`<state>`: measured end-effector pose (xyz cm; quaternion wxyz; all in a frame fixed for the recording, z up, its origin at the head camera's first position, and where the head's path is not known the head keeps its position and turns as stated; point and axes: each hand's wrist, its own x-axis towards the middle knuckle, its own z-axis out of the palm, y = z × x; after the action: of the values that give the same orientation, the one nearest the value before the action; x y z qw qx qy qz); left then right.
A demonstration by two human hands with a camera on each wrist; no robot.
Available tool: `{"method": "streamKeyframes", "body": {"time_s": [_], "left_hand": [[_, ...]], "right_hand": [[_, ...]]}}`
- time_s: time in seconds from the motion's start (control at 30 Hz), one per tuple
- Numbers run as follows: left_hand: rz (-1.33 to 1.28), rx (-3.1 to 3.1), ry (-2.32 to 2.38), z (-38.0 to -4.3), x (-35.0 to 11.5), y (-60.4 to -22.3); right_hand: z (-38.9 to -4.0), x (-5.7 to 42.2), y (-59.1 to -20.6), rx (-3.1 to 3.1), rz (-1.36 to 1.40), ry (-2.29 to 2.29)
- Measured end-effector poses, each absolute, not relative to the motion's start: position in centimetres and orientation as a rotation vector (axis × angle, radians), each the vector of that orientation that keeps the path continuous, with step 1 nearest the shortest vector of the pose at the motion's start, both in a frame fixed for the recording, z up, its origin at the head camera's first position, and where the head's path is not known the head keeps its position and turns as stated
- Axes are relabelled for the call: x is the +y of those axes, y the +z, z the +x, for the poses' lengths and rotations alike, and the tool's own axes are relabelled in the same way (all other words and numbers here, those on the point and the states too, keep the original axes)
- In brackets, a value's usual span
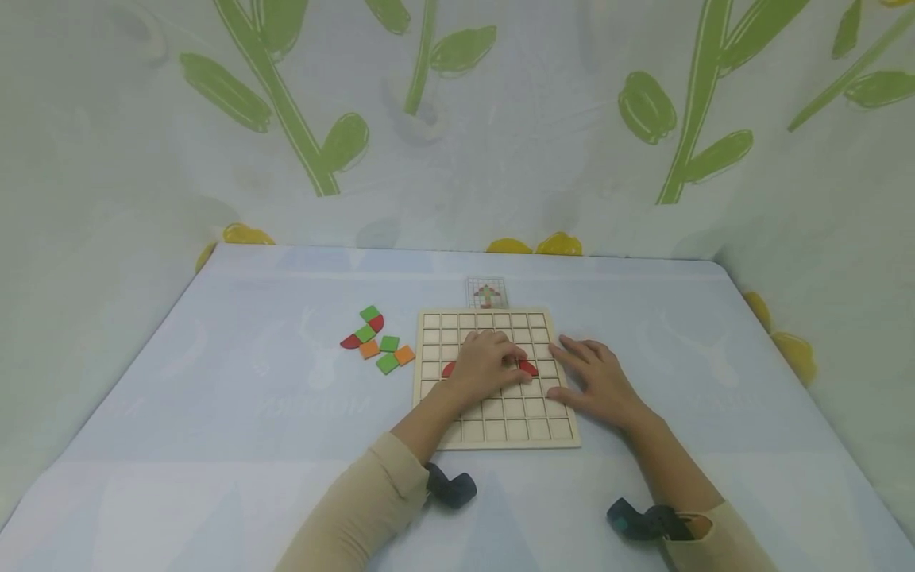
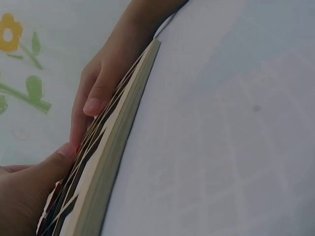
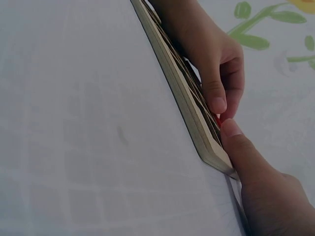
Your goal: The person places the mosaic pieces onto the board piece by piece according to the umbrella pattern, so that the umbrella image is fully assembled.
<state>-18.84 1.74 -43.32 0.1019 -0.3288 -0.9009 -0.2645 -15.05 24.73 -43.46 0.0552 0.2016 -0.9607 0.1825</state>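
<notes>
A square wooden grid board lies on the table in front of me. My left hand reaches over it, thumb and index finger curled about a red curved-edged piece in a cell right of the middle. In the right wrist view, a sliver of red shows at those fingertips. Another red piece sits on the board to the left, partly covered by the left hand. My right hand rests at the board's right edge, with fingers and thumb spread and nothing held.
Several loose green, orange and red pieces lie left of the board, among them an orange square close to its edge. Behind the board is a small pattern card. A patterned wall rises behind the table.
</notes>
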Motion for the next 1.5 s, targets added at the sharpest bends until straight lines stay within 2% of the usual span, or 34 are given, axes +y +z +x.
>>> {"method": "streamKeyframes", "body": {"time_s": [0.73, 1.5], "left_hand": [[-1.010, -2.711, -0.712, -18.6, 0.3, -42.6], [-0.870, -2.671, -0.909, -18.9, -4.8, -43.3]], "right_hand": [[-15.1, 24.6, -43.4, -2.928, 0.607, 0.568], [-15.0, 24.8, -43.9, -2.929, 0.583, 0.559]]}}
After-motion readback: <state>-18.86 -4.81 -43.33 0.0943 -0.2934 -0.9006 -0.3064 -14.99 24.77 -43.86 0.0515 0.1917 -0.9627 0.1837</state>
